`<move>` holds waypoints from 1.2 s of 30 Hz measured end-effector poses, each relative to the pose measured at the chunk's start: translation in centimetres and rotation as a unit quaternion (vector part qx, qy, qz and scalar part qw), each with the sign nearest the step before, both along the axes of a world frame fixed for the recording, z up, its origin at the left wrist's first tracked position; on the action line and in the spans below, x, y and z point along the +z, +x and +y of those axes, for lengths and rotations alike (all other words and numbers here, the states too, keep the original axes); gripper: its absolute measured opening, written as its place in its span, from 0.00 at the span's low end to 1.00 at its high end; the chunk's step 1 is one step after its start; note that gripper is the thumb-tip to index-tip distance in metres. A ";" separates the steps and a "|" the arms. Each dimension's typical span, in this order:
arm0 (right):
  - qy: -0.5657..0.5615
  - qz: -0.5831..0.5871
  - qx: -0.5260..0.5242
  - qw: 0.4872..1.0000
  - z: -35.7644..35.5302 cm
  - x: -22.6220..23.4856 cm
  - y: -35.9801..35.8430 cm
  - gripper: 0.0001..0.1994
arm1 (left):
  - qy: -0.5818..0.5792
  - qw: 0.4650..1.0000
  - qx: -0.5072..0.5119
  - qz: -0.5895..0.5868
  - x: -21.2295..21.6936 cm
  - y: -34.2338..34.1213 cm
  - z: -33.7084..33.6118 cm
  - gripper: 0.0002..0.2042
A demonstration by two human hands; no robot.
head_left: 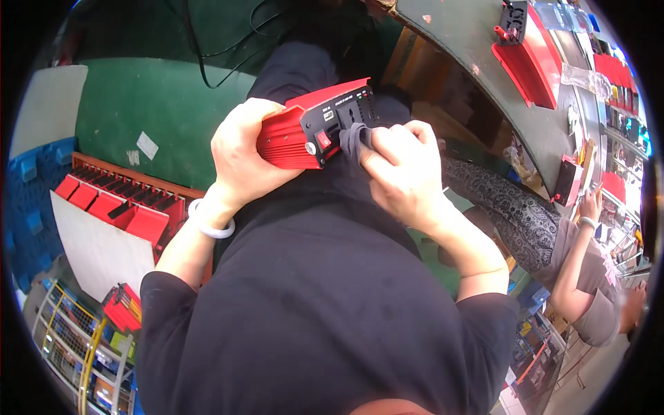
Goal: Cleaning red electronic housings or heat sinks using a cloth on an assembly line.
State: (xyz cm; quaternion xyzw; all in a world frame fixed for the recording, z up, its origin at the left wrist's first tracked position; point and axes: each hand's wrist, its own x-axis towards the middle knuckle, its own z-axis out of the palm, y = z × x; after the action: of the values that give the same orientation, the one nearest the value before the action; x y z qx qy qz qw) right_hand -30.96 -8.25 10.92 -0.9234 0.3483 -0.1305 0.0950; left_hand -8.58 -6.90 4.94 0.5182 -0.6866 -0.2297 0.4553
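My left hand is closed around the finned side of a red power inverter, held up in front of my body. Its black end panel, with a red rocker switch and a socket, faces toward my right. Bunched in the fingers of my right hand is a dark grey cloth. The cloth touches the end panel near the socket and hides part of it.
At the left, a reddish crate holds several red inverters beside a white board. On the grey workbench at the upper right lies a red casing. A co-worker is at the right. A black cable hangs at the upper left.
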 end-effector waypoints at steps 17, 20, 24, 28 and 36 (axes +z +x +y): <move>0.154 -0.255 -0.210 0.931 1.2 -6.6 -2.1 0.05 | 0.025 0.997 -0.014 0.077 -0.5 0.9 0.9 0.29; 0.007 -0.142 -0.183 0.973 1.3 -6.6 -0.9 0.12 | 0.015 0.996 -0.018 0.084 -0.7 0.6 0.8 0.29; 0.013 -0.082 -0.195 0.977 0.1 -6.0 -0.1 0.14 | 0.035 0.998 -0.011 0.046 -0.4 0.8 0.7 0.30; 0.026 -0.133 -0.187 0.973 2.3 -5.4 -0.4 0.12 | 0.029 0.998 -0.010 0.056 -0.6 0.9 0.5 0.28; 0.051 -0.120 -0.174 0.976 2.5 -4.9 -0.1 0.14 | 0.028 0.995 -0.038 0.086 -0.7 1.0 0.4 0.29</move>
State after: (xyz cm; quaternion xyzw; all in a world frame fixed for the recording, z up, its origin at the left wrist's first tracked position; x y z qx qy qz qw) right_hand -31.03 -5.72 5.98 -0.8201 0.4960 -0.2369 0.1590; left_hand -7.61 -6.46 4.27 0.4825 -0.6575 -0.3100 0.4886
